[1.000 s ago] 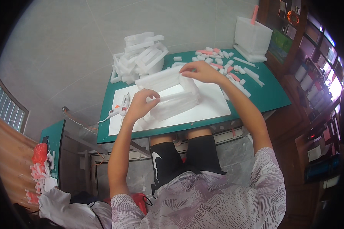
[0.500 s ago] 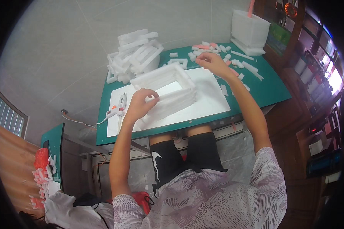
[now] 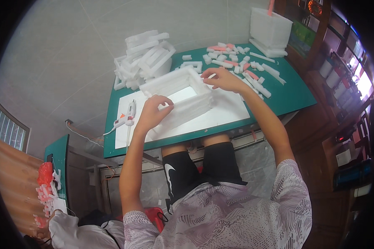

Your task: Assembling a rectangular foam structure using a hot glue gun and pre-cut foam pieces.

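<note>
A rectangular open box of stacked white foam strips (image 3: 187,110) rests on a white board (image 3: 232,108) on the green table. Fingers and thumb of my left hand (image 3: 153,111) curl over the top edge of its near-left wall, holding it. My right hand (image 3: 222,79) is at the far right corner of the box, its fingers bent and a gap showing between fingers and thumb. The fingertips touch or nearly touch the foam there, and no held piece shows. To the left of my left hand lies a white glue gun (image 3: 131,112) with a cord.
Several white foam frames (image 3: 147,58) are piled at the table's back left. White and pink foam scraps (image 3: 237,58) cover the back right of the green table (image 3: 284,93). A taller white foam box (image 3: 270,31) stands behind them. A person's white-clothed shoulder (image 3: 87,232) shows at lower left.
My right hand has moved left and toward me, from above the foam scraps to the box's right corner; its fingers were closer together before. The left hand stays at the near-left wall.
</note>
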Available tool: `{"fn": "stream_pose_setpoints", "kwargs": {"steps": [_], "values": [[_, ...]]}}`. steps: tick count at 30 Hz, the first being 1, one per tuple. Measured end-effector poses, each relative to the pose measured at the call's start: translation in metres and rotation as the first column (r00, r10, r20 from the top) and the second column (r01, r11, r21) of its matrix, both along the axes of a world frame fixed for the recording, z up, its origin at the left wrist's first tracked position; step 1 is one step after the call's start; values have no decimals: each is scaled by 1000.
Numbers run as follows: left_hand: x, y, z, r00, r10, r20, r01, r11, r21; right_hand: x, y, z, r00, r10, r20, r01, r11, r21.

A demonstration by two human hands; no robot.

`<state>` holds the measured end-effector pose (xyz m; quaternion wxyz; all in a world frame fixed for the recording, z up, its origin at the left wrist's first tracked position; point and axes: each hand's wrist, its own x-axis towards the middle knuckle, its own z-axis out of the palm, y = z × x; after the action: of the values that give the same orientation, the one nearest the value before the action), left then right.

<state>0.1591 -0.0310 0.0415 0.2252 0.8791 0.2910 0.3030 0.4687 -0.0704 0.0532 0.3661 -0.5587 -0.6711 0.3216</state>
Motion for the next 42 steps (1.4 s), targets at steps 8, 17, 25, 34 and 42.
{"fn": "stream_pose_setpoints", "kwargs": {"steps": [8,17,25,34,42], "values": [[2,1,-1,1000,-23,5,23,1000,5,-5,-2,-11,998,15,69,-21,996,81],[5,-1,2,998,-62,-32,64,995,75,-15,-5,-19,980,-17,198,-20,983,185],[5,1,0,994,-83,-76,90,991,100,-18,-6,-21,983,-44,181,12,985,174],[4,3,-7,984,-130,-121,148,977,156,-19,-6,-25,979,-46,197,7,981,195],[5,1,-6,971,-114,-211,158,966,207,-27,-7,-28,963,-85,254,24,972,232]]}}
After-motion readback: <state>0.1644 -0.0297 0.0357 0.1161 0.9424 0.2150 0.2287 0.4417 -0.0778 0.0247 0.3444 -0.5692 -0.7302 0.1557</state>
